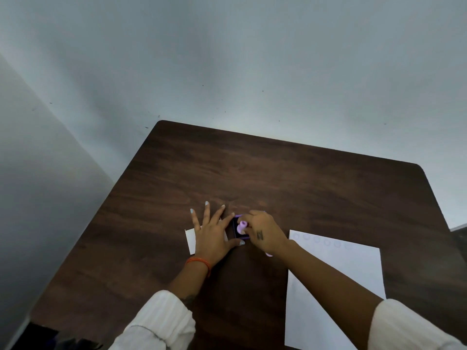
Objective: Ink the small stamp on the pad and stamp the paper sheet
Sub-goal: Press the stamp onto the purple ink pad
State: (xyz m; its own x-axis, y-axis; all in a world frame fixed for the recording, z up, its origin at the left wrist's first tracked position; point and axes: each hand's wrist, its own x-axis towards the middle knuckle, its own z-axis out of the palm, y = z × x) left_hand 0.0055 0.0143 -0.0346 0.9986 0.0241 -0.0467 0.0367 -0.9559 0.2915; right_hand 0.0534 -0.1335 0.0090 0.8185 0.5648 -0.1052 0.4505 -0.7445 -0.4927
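Note:
A small lilac stamp (242, 226) stands on the dark ink pad with a purple rim (236, 232) near the middle of the table. My right hand (262, 233) grips the stamp from the right and presses it onto the pad. My left hand (211, 233) lies flat with fingers spread, just left of the pad; its index finger and thumb touch the pad's edges. The white paper sheet (333, 286) lies to the right, with a faint row of round stamp marks (326, 241) along its top edge.
A small white card or box (190, 239) lies partly under my left hand. A lilac object (269, 254) peeks out below my right wrist. The dark wooden table (278, 178) meets a grey wall at the back and left.

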